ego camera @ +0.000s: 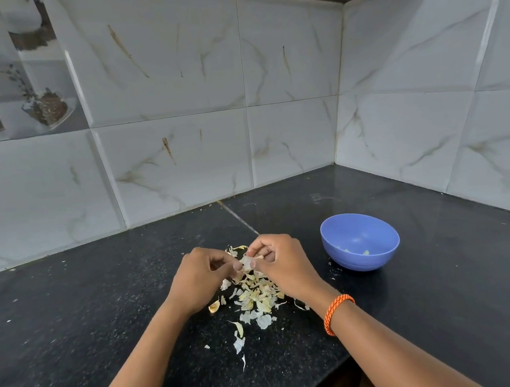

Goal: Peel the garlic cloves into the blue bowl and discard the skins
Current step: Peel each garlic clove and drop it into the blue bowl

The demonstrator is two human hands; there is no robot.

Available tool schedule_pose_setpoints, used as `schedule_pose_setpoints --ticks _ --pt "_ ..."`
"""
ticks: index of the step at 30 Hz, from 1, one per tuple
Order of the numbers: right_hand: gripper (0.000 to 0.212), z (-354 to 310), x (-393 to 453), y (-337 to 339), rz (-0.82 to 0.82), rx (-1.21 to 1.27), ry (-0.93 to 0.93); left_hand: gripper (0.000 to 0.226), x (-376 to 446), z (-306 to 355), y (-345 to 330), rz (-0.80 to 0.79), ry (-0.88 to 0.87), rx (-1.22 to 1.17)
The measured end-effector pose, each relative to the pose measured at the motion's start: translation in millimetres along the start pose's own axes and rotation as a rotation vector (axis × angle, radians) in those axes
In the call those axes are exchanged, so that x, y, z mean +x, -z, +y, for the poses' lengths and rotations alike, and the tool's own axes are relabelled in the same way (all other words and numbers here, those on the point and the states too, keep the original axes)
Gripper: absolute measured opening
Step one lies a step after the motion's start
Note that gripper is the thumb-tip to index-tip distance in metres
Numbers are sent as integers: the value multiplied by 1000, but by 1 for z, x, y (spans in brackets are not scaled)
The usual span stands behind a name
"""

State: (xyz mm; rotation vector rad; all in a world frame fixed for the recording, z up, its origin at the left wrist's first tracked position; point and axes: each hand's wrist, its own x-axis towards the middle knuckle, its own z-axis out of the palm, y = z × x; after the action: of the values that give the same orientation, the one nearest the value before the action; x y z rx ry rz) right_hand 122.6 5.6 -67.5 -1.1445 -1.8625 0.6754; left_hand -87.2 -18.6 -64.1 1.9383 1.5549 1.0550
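Head view: the blue bowl (360, 241) sits just right of the work, presumably for short drops; a few peeled pieces lie inside. Skins (256, 295) are heaped on the black counter (73, 317) beneath the hands. Left hand (201, 278) and right hand (279, 260), fingers curled, pinch one garlic clove (248, 262) between them.

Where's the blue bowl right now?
In the head view the blue bowl stands on the black counter, just right of the right hand and the skin pile, near the tiled corner.
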Motion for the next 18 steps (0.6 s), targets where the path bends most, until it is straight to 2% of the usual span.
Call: schedule_pose_setpoints --ticks 3,7,13,18 --pt "9 4 -1 1 -4 -19 -12 22 1 -2 3 88 -11 -16" --pt "24 0 -4 3 -59 -115 41 12 1 2 -1 187 16 -135" --pt "12 -2 -6 8 9 -116 87 7 -5 13 -14 256 8 -296" --pt "28 5 -6 8 31 -103 122 3 -5 14 -22 276 -8 -316"
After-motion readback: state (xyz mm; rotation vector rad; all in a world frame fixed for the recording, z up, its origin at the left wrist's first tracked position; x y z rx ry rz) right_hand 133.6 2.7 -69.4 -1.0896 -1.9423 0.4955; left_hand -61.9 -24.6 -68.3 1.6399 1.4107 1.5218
